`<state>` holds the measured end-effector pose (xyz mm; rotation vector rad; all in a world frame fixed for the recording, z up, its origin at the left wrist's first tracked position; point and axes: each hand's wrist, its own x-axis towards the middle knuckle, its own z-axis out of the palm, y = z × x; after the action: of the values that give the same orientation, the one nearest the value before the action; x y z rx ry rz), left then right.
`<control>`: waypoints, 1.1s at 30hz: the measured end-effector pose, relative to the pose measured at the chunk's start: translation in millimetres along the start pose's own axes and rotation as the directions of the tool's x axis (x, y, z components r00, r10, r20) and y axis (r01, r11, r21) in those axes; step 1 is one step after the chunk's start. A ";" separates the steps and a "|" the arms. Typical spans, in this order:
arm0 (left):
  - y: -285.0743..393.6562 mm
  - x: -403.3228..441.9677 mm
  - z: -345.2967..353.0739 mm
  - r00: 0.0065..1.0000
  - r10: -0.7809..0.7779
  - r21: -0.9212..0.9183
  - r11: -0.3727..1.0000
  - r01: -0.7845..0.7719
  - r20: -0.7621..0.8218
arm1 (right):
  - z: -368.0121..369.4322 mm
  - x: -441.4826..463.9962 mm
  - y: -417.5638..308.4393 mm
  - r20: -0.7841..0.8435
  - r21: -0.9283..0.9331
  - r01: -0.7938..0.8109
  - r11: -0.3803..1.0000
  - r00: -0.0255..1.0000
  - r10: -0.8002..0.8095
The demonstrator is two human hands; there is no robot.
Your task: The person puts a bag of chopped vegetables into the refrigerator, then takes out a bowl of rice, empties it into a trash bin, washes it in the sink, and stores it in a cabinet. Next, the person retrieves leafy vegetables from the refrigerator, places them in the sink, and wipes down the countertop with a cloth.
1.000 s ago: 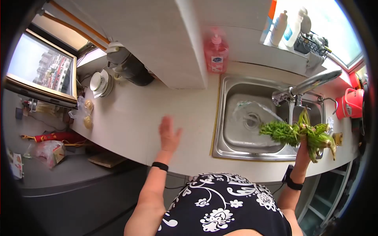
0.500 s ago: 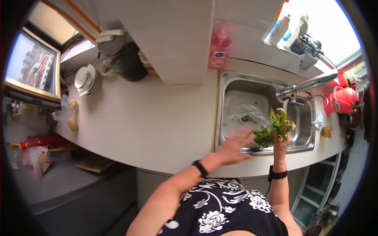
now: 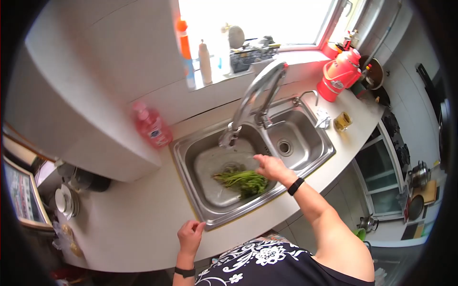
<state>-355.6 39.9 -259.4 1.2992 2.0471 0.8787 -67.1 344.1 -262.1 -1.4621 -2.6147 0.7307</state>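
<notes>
A bunch of leafy greens (image 3: 243, 181) with long thin stems lies in the large sink basin (image 3: 200, 167), its leaves toward the right. My right hand (image 3: 273, 169) is over the divider side of that basin, just above and right of the greens. Its fingers point left, loosely apart, and hold nothing. Near the sink's front left corner, my left hand (image 3: 191, 234) hovers by the counter edge with its fingers curled in and nothing visible in them. Above the basin hangs the chrome faucet (image 3: 248, 102).
A smaller basin (image 3: 305, 128) adjoins on the right. A pink soap bottle (image 3: 153, 128) stands behind the sink on the left. Beyond the small basin are a red thermos (image 3: 339, 76), a glass cup (image 3: 342, 122) and crumpled white plastic (image 3: 323, 119). Stacked dishes (image 3: 67, 201) sit far left.
The greens have left my right hand and now lie in the large basin. My left hand has drawn back from the sink and curled its fingers. The view has turned toward the window.
</notes>
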 end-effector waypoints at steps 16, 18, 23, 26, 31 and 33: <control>110.7 34.3 66.6 0.956 0.202 0.731 0.617 -0.292 0.212 | -188.6 79.8 177.9 -0.765 0.188 0.142 0.972 0.642 0.054; 118.9 38.9 69.1 0.969 0.184 0.624 0.741 -0.248 0.167 | -224.4 107.4 137.2 -0.680 0.470 0.223 0.854 0.709 0.189; 110.6 36.0 75.8 0.972 0.163 0.473 0.851 -0.226 0.171 | -230.7 229.4 122.5 -0.595 0.415 0.020 0.910 0.762 0.254; 106.6 28.6 70.3 0.972 0.167 0.491 0.841 -0.228 0.166 | -229.9 268.6 114.7 -0.580 0.397 -0.077 0.915 0.752 0.314; 82.8 8.1 61.0 0.994 0.096 0.423 0.899 -0.110 0.056 | -258.4 266.0 102.9 -0.818 0.263 0.204 0.943 0.566 0.106; 77.8 1.0 66.2 0.991 0.111 0.419 0.899 -0.130 0.070 | -269.3 256.0 103.8 -0.666 0.240 -0.076 0.968 0.712 0.221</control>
<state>-263.7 80.7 -241.6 1.6714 2.2184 0.4573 -52.0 699.6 -112.9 -1.5138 -1.8175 0.3273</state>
